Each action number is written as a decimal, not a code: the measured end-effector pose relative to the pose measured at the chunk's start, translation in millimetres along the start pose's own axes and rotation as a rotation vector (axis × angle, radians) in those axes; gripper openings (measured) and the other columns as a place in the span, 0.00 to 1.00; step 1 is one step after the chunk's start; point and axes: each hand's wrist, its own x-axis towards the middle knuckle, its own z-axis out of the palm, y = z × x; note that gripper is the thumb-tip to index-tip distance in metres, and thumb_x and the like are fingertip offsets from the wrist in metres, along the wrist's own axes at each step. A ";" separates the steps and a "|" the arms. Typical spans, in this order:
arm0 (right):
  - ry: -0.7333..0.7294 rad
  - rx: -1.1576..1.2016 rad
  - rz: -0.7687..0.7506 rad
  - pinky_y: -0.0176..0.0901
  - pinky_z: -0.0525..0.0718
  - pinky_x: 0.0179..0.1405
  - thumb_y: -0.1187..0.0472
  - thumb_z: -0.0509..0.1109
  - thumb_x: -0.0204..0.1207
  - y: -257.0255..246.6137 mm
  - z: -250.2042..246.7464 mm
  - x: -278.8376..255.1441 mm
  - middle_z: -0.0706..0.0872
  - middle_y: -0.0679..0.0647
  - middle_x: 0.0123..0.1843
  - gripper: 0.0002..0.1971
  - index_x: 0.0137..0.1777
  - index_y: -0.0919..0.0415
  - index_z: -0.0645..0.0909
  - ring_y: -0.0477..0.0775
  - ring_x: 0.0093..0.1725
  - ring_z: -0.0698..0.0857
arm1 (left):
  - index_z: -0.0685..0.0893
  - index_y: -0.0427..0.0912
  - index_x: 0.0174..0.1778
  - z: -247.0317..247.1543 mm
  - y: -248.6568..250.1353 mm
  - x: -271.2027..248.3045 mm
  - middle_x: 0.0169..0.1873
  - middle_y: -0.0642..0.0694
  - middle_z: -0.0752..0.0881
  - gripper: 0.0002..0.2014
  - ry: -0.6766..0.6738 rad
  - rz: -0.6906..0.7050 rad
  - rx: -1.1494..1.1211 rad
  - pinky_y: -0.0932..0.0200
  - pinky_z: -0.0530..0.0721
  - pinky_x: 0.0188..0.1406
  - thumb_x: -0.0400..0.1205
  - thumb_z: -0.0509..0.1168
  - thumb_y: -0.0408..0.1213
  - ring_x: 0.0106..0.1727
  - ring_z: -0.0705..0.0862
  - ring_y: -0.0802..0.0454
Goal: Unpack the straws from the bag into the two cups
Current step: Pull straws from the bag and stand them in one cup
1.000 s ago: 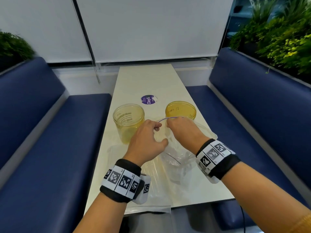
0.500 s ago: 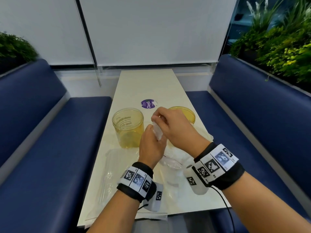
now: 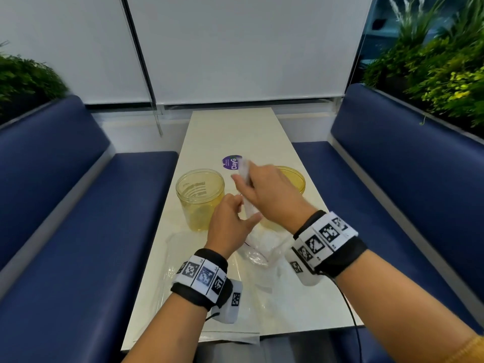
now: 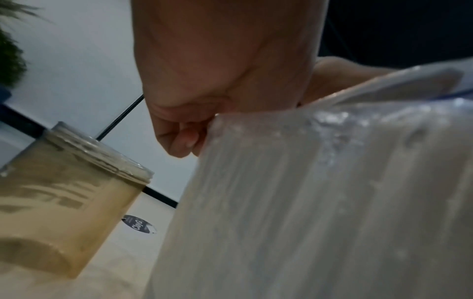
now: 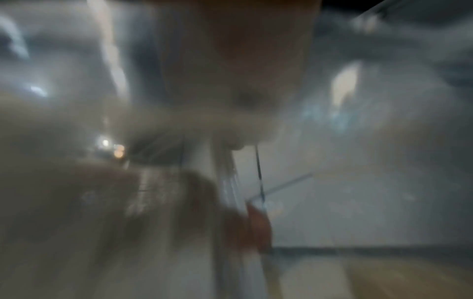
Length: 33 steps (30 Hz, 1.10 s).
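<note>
Right hand lifts a bundle of straws above the table, between the two cups

The right hand curls tightly round the pale straws; the left hand, thumb out and fingers curled, pinches the clear bag just below, near the left cup, with the right cup behind the right hand

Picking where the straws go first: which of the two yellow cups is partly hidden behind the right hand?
The right-side cup; the right hand covers part of it, while the left cup shows whole.
</note>
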 end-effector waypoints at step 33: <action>0.088 -0.321 0.393 0.52 0.81 0.54 0.42 0.68 0.81 104.8 -24.0 51.2 0.88 0.57 0.59 0.23 0.70 0.54 0.79 0.63 0.62 0.85 | 0.82 0.44 0.72 -44.4 -10.9 7.5 0.57 0.55 0.88 0.23 -0.119 -0.051 0.058 0.88 0.69 0.48 0.81 0.62 0.24 0.58 0.82 0.58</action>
